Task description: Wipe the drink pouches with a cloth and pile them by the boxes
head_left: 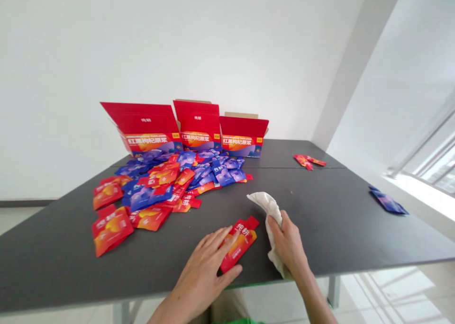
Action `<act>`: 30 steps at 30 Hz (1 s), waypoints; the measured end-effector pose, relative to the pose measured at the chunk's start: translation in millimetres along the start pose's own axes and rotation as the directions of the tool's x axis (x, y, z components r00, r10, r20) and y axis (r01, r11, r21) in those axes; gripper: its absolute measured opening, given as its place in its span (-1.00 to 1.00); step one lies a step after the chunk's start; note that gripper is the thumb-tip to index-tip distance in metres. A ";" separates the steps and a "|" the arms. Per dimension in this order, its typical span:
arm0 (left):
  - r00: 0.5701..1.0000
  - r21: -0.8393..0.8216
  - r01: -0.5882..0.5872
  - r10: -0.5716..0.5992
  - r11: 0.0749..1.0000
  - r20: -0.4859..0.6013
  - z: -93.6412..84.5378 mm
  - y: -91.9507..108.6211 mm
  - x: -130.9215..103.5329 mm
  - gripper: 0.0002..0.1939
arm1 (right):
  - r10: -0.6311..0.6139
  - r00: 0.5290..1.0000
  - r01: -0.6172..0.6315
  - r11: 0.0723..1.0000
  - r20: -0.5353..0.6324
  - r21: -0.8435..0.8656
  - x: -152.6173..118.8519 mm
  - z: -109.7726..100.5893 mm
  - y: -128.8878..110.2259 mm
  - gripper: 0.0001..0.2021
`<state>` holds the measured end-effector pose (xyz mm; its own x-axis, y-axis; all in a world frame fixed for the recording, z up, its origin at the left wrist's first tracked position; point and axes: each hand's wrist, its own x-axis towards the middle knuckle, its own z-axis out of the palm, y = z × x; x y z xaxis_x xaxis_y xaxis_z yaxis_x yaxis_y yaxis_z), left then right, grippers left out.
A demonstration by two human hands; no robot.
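Note:
Near the table's front edge lies a red and orange pouch (245,238) with white characters and a narrow spout end at its upper right. My left hand (209,260) rests on its left side, fingers stretched out, thumb along the lower edge. Just right of the pouch, my right hand (287,241) is closed round a crumpled white cloth (267,204), which sticks out above and below the fist. The cloth and the pouch are apart. To the left spreads a heap of red pouches (113,231) and blue pouches (145,196).
Three open red cartons (151,141) stand in a row behind the heap, flaps raised. Red pouches (308,161) lie at the far right of the dark table (320,210). Blue pouches (387,202) lie by its right edge. A white wall (227,44) rises behind.

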<state>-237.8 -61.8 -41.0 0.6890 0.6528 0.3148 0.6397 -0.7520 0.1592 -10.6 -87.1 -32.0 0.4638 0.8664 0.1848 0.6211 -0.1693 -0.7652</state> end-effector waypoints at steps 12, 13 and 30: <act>0.923 0.034 0.386 -0.386 0.922 0.002 -16.8 -10.2 7.0 -0.60 | -0.092 0.994 0.098 0.988 -0.054 0.123 -4.2 -3.2 5.8 -0.75; 0.905 0.025 0.424 -0.425 0.905 0.003 -19.5 -11.4 7.8 -0.59 | -0.101 0.993 0.107 0.988 -0.060 0.109 -4.2 -1.5 3.9 -0.75; 0.904 0.167 0.374 -0.399 0.912 0.156 -13.3 3.8 14.2 -0.51 | -0.274 0.918 0.373 0.840 0.285 -0.394 -28.0 42.1 -75.1 -0.75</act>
<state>-230.1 -56.6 -23.4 0.4209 0.9040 0.0747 0.8980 -0.4269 0.1066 -96.9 -78.9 -5.7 0.0754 0.9761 0.2039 0.9439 -0.0039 -0.3303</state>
